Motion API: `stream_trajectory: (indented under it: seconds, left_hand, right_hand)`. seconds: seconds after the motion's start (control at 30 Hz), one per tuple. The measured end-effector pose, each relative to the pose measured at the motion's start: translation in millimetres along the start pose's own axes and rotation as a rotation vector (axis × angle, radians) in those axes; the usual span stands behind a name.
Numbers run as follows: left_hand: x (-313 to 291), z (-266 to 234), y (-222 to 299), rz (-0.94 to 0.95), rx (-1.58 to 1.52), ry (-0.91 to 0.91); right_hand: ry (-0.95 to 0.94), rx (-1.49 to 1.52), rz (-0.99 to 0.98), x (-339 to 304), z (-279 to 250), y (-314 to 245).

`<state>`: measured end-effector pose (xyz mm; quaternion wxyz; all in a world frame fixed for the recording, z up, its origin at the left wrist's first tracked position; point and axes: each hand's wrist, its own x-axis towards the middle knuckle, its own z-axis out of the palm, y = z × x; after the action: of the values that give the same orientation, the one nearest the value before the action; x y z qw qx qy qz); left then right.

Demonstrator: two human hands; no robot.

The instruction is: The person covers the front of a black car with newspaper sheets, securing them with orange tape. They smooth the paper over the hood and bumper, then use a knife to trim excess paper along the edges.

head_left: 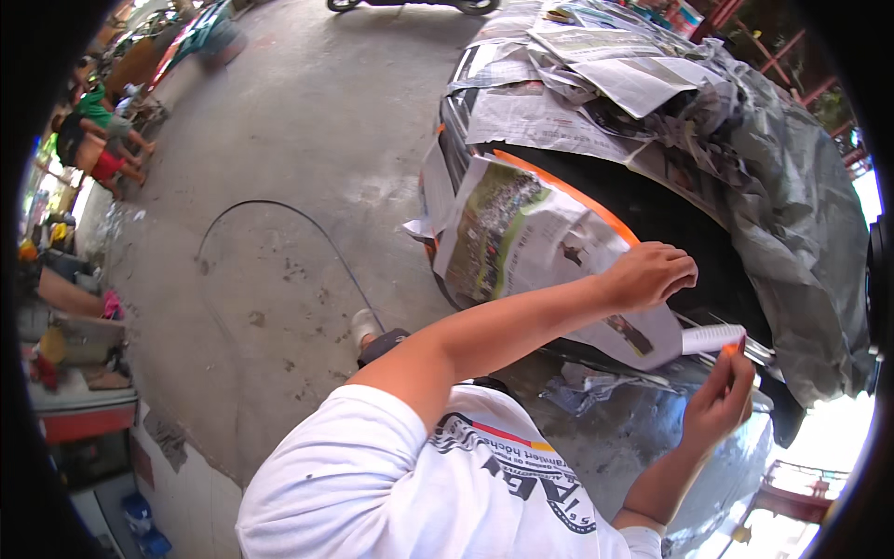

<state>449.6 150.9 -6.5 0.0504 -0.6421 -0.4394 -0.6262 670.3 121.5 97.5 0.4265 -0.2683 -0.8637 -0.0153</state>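
Note:
A newspaper sheet (559,224) hangs against the dark side of a vehicle (568,166), with orange tape (577,194) along its upper edge. My left hand (649,274) is at that edge, where the tape runs up to it; its fingers are curled, and what they grip is hidden. Lower and to the right, my right hand (720,396) is closed in a pinch on a bit of the orange tape. A white strip of printed paper (712,339) lies just behind those fingertips. My left forearm crosses in front of the newspaper.
More newspaper (615,65) and a crumpled grey cover (801,214) lie over the vehicle. A thin dark hose (317,224) curves over the concrete floor (279,121). People (93,144) are at the far left, near a cluttered bench (88,396). A motorcycle (410,6) stands at the back.

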Motion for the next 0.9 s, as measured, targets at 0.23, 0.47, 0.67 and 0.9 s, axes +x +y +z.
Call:
stream_trajectory:
  seconds: [0.23, 0.47, 0.67, 0.9]
  left_hand:
    - [-38, -119, 62, 0.152, -0.065, -0.069]
    - [-122, -227, 175, 0.403, -0.262, -0.198]
    - [-210, -287, 163, 0.102, -0.261, -0.232]
    - [-269, -353, 128, -0.108, -0.353, -0.126]
  right_hand:
    - [0.087, -0.214, 0.018, -7, -41, -52]
    - [-0.170, -0.278, 0.510, -79, -52, -189]
    - [-0.500, -0.449, 0.357, -76, -43, -254]
    - [-0.842, -0.389, 0.276, 2, 33, -273]
